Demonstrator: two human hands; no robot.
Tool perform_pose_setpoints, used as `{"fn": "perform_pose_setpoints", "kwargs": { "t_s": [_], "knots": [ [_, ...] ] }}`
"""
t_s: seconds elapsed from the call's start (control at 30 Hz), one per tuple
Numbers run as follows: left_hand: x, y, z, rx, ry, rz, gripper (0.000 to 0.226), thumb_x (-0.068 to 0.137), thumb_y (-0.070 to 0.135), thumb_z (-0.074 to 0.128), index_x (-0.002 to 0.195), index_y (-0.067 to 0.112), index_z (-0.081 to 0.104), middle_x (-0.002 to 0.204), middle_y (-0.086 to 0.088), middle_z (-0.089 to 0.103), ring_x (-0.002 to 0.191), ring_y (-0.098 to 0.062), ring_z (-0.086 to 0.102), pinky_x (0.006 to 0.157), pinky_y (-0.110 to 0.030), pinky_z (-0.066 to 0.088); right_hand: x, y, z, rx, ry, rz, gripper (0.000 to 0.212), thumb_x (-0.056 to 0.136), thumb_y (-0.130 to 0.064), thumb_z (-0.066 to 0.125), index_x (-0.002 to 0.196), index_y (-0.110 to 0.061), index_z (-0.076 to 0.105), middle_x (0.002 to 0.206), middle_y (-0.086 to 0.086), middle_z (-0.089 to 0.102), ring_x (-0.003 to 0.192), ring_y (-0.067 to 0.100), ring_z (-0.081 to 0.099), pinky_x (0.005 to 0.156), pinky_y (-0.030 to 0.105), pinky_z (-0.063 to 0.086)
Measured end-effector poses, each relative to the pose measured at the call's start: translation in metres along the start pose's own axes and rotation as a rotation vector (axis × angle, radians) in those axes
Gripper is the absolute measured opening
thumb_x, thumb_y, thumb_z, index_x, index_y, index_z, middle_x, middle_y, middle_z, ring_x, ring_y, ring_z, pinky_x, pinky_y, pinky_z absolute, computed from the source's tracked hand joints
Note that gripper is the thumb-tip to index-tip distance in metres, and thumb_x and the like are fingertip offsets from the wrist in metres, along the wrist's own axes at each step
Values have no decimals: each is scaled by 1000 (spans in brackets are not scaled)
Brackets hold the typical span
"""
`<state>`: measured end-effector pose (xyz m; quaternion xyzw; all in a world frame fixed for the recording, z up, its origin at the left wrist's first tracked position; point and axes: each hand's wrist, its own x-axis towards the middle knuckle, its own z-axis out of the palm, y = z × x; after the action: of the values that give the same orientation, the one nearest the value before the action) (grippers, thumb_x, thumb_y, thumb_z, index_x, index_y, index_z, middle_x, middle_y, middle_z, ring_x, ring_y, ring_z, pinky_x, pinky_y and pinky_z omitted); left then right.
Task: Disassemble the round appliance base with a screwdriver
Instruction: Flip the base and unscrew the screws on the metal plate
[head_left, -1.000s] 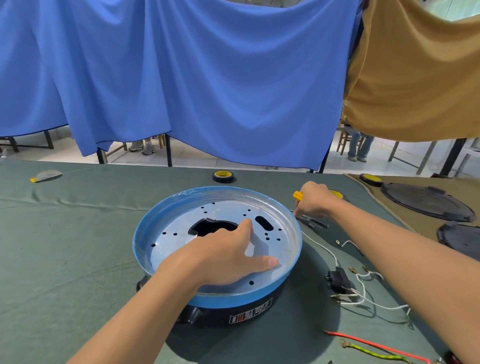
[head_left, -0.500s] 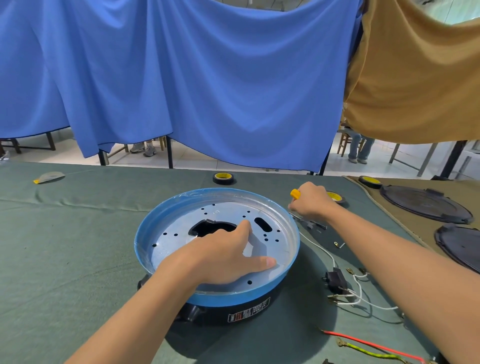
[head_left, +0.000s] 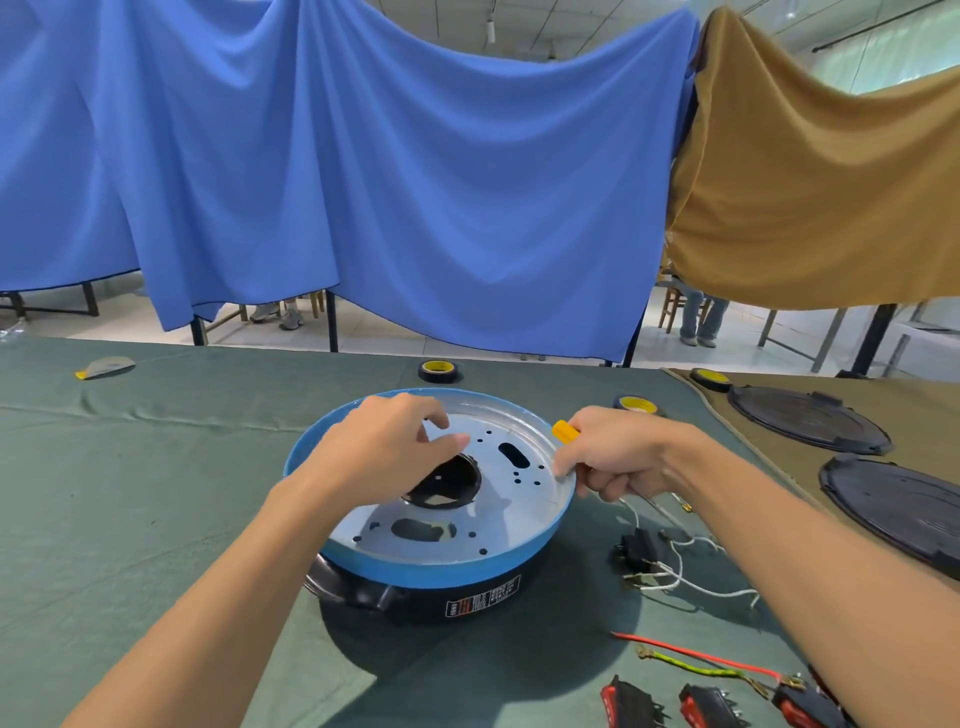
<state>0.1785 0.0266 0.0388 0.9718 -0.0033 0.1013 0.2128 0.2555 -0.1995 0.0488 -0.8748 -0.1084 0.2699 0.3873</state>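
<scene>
A round appliance base (head_left: 441, 566), with a blue rim, a silver plate and a black body, sits on a green-covered counter (head_left: 130, 493). The left hand (head_left: 384, 447) hovers over the base's plate, fingers curled; whether it pinches anything cannot be told. At the base's right rim, the right hand (head_left: 618, 454) grips a yellow-handled screwdriver (head_left: 563, 431). Loose wires (head_left: 675, 577) lie right of the base.

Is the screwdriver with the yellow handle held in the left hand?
No, the right hand grips the screwdriver by its yellow handle; the left hand hovers over the round appliance base.
</scene>
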Motion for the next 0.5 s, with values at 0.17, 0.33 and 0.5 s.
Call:
{"fn": "perform_pose_setpoints", "kwargs": {
  "t_s": [0.17, 0.33, 0.5],
  "knots": [
    [1, -15, -15, -160, 238, -23, 26, 92, 45, 58, 102, 24, 70, 92, 8, 67, 92, -15, 62, 81, -30, 47, -4, -4, -7, 152, 40, -66, 22, 87, 5, 51, 70, -8, 47, 49, 5, 43, 44, 11, 27, 34, 17, 20],
    [2, -11, -26, -191, 764, 86, 16, 95, 24, 57, 94, 13, 69, 97, -1, 68, 94, -22, 59, 82, -30, 41, -7, -17, -28, 225, 198, -100, 24, 87, 9, 45, 70, -8, 41, 42, 1, 40, 38, 10, 27, 32, 17, 18],
    [-5, 15, -9, -383, 773, -151, 15, 90, 24, 54, 79, 14, 56, 82, -3, 60, 82, -27, 54, 69, -31, 34, 3, -15, -35, 378, 462, -79, 15, 89, 7, 37, 81, -2, 44, 59, 10, 46, 32, 8, 26, 31, 16, 20]
  ]
}}
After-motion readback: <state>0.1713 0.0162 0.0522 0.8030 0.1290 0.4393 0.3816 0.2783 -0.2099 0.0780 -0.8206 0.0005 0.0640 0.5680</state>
